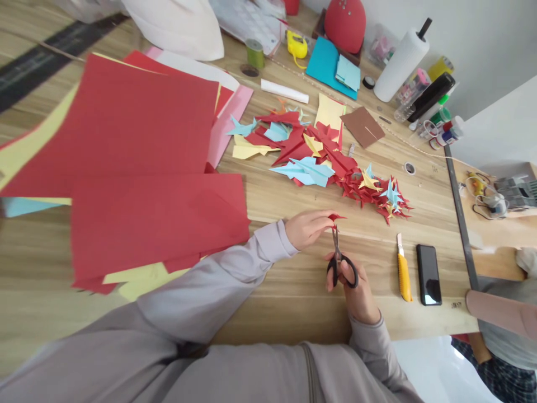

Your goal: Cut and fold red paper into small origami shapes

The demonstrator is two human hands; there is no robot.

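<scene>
On the table, paper sheets left of folded papers, knife between scissors and phone.

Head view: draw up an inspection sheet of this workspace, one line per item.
Surface: wood-grain tabletop.
Job's things: scissors at a small red paper piece; pile of folded paper shapes beyond; red sheets to the left.
Clutter: yellow cutter, blade showing, beside phone; tape measure.
Grips: left grip holds the red paper piece; right grip holds the scissors.
Cables: cables on the neighbouring table.
Surroundings: another person, partly in view, right edge.
</scene>
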